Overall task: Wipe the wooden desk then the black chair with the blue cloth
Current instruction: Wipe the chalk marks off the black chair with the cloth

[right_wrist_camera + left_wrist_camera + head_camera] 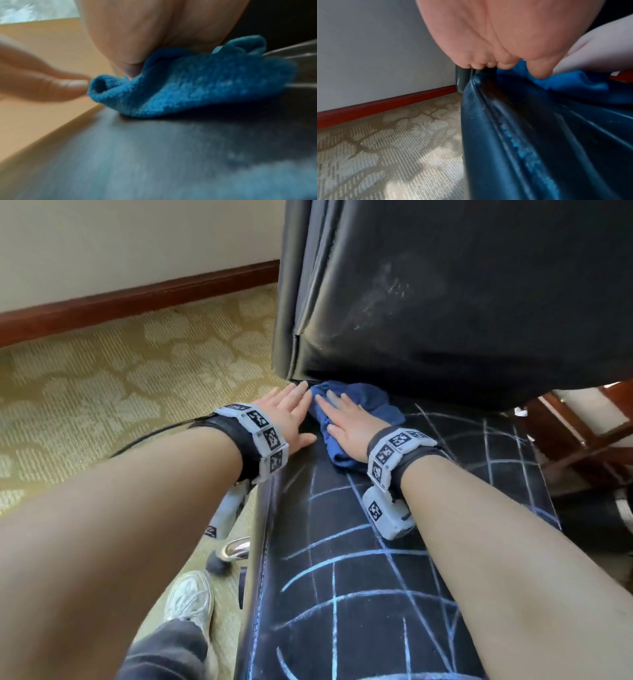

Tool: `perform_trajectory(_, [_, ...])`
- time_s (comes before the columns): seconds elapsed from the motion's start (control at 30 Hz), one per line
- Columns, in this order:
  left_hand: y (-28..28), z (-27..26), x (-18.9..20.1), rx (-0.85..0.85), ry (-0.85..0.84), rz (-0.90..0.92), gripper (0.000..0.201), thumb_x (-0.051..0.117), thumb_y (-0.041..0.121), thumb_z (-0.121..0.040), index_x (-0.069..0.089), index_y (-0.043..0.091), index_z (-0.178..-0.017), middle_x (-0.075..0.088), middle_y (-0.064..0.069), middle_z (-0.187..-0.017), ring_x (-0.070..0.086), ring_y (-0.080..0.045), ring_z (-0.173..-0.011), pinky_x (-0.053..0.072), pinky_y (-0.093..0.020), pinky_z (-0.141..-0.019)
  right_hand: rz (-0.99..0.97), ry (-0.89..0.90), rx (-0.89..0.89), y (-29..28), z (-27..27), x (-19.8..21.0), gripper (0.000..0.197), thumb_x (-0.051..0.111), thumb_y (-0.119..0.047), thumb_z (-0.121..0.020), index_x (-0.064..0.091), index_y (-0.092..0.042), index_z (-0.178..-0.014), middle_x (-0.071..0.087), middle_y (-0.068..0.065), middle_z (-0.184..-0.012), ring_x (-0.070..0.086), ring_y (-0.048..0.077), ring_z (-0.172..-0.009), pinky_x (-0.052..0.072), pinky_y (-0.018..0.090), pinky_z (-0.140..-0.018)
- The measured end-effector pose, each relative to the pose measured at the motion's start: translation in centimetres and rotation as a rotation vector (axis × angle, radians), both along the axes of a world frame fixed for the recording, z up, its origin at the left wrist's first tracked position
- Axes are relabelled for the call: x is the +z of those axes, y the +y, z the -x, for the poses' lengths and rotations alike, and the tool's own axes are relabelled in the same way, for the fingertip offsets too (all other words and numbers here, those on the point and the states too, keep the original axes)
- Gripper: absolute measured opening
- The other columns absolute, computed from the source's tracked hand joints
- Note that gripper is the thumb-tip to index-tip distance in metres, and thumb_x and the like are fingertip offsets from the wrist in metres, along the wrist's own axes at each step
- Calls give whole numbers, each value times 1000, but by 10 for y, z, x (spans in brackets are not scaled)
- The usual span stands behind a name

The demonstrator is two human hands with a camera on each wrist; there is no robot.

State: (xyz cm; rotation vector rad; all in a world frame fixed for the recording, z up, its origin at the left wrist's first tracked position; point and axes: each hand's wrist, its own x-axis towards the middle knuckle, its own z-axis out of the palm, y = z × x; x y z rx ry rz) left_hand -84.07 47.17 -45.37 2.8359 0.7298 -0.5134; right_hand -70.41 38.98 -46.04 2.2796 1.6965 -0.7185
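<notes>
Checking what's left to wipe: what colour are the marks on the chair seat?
Light blue chalk-like lines crisscrossing the black chair seat, clearest in the head view.

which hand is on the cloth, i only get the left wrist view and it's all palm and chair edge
Observer: The right hand lies flat on the blue cloth, fingers straight, pressing it onto the seat.
Operator: where on the seat
Observer: At the back, right where the black chair backrest meets the seat.
Operator: and my left hand
Observer: The left hand rests flat on the seat's left edge beside the cloth.
Operator: much left to wipe
Observer: Yes, chalk lines still cross the seat nearer the person.
</notes>
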Motion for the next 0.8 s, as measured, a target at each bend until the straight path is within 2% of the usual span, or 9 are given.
perform_trajectory(0.07, [1,-18,-12,31,56,54,77,31,51,-98,-7,8,-149,-14,-7,-157,-7,-21,-145,-2,-30,-115,-55,-31,-149,1,-17,-3,54,27,-18,-102,3,-14,-150,1,9,-157,4,27,-144,14,42,-113])
perform_trajectory(0.17, [-1,-24,-25,39,75,67,82,33,54,-96,-8,8,-149,-16,-9,-157,-9,-24,-145,0,-32,-116,-29,-80,-308,-18,-44,-5,55,28,-18,-101,3,-14,-150,4,9,-157,5,27,-144,15,44,-112])
perform_trajectory(0.3, [-3,-23,-25,15,87,35,82,32,54,-96,-11,9,-149,-17,-8,-157,-9,-23,-145,0,-30,-115,19,-81,-179,-41,-33,-3,57,30,-19,-101,1,-15,-150,2,11,-157,3,30,-144,15,43,-113])
perform_trajectory(0.43, [-3,-26,-31,41,103,25,83,33,54,-96,-11,9,-149,-16,-9,-157,-8,-24,-145,0,-31,-116,43,-56,-48,-26,-19,-1,55,24,-21,-102,-3,-20,-150,-6,7,-158,-4,28,-144,8,43,-115])
perform_trajectory(0.5, [-1,-25,-39,41,95,15,84,33,57,-94,-11,9,-149,-15,-9,-157,-9,-24,-145,-2,-31,-116,12,-44,-77,-18,-28,-2,55,25,-19,-102,-2,-19,-150,-3,8,-157,0,29,-144,12,46,-113])
perform_trajectory(0.6, [0,-21,-40,33,139,22,85,31,59,-94,-13,11,-149,-17,-8,-157,-9,-24,-145,-1,-32,-116,-4,-33,-381,-30,-51,-4,55,26,-20,-102,-1,-20,-150,-2,7,-158,1,27,-145,10,47,-113])
perform_trajectory(0.67, [0,-19,-37,29,161,14,85,31,59,-94,-12,12,-149,-16,-8,-157,-8,-24,-145,0,-33,-116,42,-44,-488,-49,-62,-2,54,24,-21,-102,-2,-21,-150,-5,6,-158,-2,27,-145,9,46,-114])
perform_trajectory(0.73, [-2,-17,-35,38,155,17,85,32,59,-94,-11,12,-149,-16,-7,-157,-7,-23,-145,1,-34,-116,89,-61,-430,-64,-56,1,56,25,-20,-102,-4,-18,-150,-5,9,-157,-2,30,-144,13,48,-113])
perform_trajectory(0.8, [-4,-17,-36,51,146,12,84,33,59,-94,-11,13,-149,-16,-7,-157,-7,-23,-145,1,-34,-116,99,-93,-290,-69,-40,0,58,28,-19,-102,-6,-17,-149,-5,11,-157,-2,33,-143,15,49,-111])
